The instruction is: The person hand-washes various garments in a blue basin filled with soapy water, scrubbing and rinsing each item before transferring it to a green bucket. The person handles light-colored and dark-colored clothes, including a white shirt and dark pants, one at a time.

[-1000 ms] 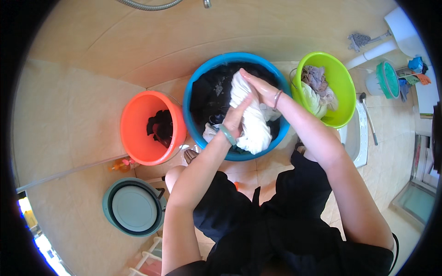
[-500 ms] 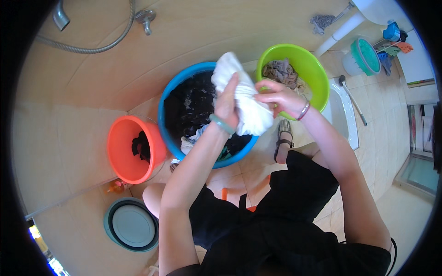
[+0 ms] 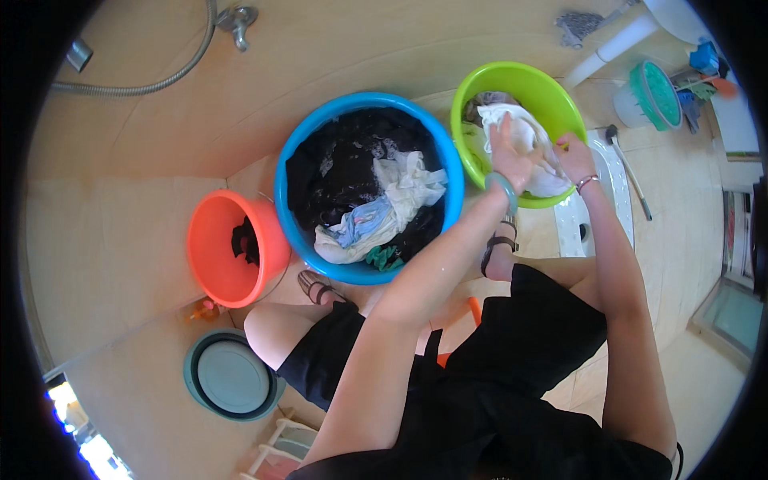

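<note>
"So, what stands around the hands?"

"A blue tub (image 3: 360, 99) of dark, wet clothes (image 3: 336, 172), with a pale bundle (image 3: 408, 182) on top, just left of the green bucket (image 3: 556, 100). An orange bucket (image 3: 212, 248) stands beyond the tub. On the right are a squat toilet (image 3: 572, 222) and a long-handled brush (image 3: 630, 172)."

"And the hands themselves?"

"The left hand (image 3: 516, 162) is spread, loose over the white cloth (image 3: 525, 126), which lies inside the green bucket. The right hand (image 3: 574, 160) bends its fingers at that bucket's right rim — whether it grips, I cannot tell."

"How many of each?"

"Two buckets, one tub, one grey-green basin (image 3: 232, 373) near the left knee, one small bin (image 3: 658, 98) with a green liner, two sandals (image 3: 500, 240)."

"Edges, open room?"

"Tight on the left — the tub's rim comes right beside both buckets, and the wall (image 3: 320, 48) rises behind them. Bare floor (image 3: 672, 240) shows right of the brush."
</note>
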Demonstrator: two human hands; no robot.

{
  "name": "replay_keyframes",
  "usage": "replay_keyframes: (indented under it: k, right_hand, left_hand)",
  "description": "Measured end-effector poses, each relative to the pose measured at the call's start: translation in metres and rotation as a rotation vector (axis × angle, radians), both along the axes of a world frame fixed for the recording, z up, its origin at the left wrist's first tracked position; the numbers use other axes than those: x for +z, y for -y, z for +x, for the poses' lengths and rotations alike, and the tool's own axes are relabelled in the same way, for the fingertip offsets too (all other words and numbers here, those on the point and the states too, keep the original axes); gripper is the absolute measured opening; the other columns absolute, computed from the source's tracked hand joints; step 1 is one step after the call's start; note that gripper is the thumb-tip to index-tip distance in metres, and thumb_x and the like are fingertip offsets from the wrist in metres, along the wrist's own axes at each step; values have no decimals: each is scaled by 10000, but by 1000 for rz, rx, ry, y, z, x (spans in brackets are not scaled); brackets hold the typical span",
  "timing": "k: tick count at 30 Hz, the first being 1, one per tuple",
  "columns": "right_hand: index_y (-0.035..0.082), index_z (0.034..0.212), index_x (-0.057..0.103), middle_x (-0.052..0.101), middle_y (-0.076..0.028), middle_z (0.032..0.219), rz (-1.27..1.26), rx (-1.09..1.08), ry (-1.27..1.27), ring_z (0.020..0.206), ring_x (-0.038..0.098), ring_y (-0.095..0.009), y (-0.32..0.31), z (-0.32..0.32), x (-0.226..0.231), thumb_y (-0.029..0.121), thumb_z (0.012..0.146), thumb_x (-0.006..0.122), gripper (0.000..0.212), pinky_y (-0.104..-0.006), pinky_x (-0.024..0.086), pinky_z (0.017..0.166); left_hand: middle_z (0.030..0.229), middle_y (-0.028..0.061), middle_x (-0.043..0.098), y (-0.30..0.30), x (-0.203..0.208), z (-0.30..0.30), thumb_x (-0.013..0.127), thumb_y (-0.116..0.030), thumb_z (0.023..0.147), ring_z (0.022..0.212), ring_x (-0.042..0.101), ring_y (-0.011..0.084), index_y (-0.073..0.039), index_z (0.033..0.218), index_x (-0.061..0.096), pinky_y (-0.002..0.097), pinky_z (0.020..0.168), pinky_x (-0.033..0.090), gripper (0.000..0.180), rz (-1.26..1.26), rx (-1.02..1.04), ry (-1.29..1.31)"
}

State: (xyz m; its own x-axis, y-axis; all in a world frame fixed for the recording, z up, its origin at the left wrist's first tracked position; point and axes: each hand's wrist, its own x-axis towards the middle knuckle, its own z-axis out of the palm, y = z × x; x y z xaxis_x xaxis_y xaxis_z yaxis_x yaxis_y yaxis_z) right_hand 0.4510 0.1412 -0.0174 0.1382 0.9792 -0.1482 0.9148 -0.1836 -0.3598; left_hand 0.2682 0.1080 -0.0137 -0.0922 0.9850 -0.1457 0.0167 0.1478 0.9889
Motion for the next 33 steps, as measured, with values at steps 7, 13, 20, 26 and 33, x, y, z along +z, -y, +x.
replay_keyframes:
  k: [7,13,20,26,33]
  right_hand:
    - [92,902,671,669,-111,918,252,396,-342,757,652,-273,18,-109,47,178,845,633,110,-373,514,710]
    - [172,1322,520,523,-139,1323,-318,833,-319,1206,512,-321,61,-228,-22,82,737,709,621,-397,445,988]
    - [319,1510,158,111,-63,1586,-414,904,16,1434,194,-350,83,-292,-65,155,639,847,1122,-525,304,1114]
    - [344,1479,248,100,-47,1588,-417,859,39,1459,70,-365,76,-298,-65,423,602,853,1068,-680,231,1073]
    - [319,1444,330,147,-54,1584,-270,754,-321,1452,95,-383,83,-309,-77,469,625,827,970,-724,237,1030]
  left_hand:
    - [1296,101,497,48,-35,-102,642,27,790,1159,511,251,-123,1339,473,368,902,462,594,168,206,-209]
    - [1505,195,277,123,-70,-224,779,-262,727,1362,319,380,-141,1389,440,483,1085,308,754,-358,-74,-1060]
    - [1326,188,516,160,-116,-294,683,-238,828,1285,452,327,-129,1198,590,482,1059,339,397,-203,-275,-1197]
    - [1057,144,644,134,15,-326,603,-144,903,991,612,213,-18,1167,542,338,881,468,299,-264,-54,-341]
    - [1067,42,623,99,138,-348,565,-200,968,955,587,121,-18,1227,509,284,824,475,322,-26,116,156]
